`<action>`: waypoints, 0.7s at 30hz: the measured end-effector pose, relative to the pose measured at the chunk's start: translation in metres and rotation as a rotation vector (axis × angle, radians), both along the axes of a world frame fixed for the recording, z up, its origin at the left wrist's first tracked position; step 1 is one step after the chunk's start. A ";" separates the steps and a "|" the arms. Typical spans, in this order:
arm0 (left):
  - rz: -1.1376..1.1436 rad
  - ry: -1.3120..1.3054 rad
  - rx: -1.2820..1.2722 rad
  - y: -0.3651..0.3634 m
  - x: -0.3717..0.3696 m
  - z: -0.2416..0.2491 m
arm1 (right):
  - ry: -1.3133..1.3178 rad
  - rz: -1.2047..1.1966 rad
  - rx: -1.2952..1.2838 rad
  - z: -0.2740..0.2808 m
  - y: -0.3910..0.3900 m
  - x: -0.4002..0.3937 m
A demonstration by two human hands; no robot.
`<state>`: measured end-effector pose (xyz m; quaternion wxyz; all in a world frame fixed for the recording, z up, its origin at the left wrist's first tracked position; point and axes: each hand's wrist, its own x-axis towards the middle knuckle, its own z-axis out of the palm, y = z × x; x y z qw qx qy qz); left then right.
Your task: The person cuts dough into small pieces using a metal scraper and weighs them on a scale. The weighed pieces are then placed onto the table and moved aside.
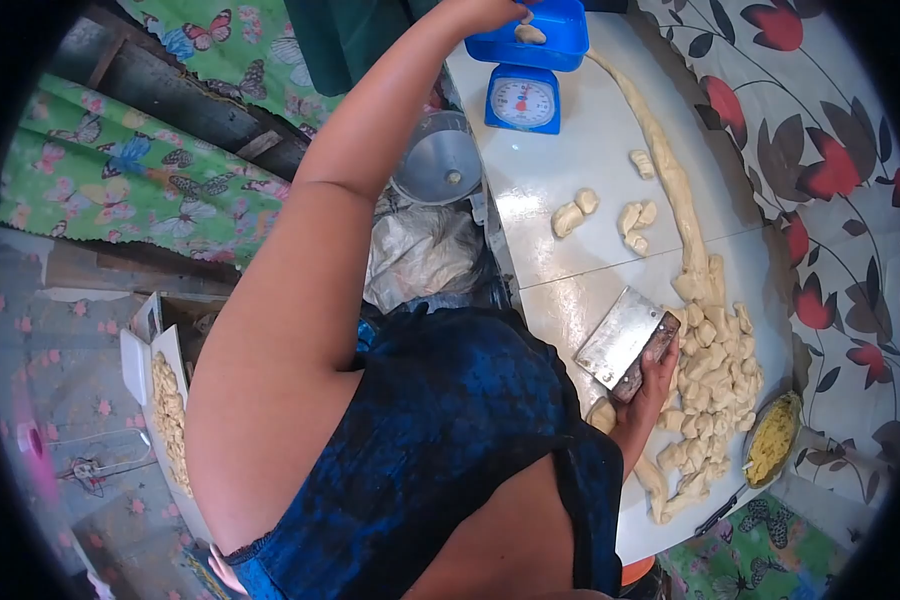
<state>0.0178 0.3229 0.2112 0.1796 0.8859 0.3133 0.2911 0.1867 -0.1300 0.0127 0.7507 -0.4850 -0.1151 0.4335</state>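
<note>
My left hand (492,14) reaches to the top edge of the view, over the blue pan (565,55) of a kitchen scale (523,100). A small piece of dough (530,34) lies in the pan right by my fingertips. Most of those fingers are cut off by the frame, so their grip cannot be made out. My right hand (653,378) is closed around the wooden handle of a dough scraper (620,340), its broad metal blade pointing left over the table. Beside it lies a large heap of cut dough pieces (715,370). A long dough rope (665,160) runs from the heap toward the scale.
The white table (545,265) carries several small dough pieces (575,212) in loose groups. A bowl of yellow stuff (773,440) stands at the right edge, near a dark-handled tool (718,515). A bucket (438,158) sits left of the table; a tray of dough pieces (170,425) is far left.
</note>
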 end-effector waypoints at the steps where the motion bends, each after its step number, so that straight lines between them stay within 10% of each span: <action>1: -0.002 -0.005 -0.005 0.004 0.000 0.000 | -0.001 0.000 0.000 0.000 0.000 0.000; 21: -0.048 -0.155 -0.215 -0.014 -0.016 0.022 | -0.041 -0.012 -0.028 0.005 0.000 -0.002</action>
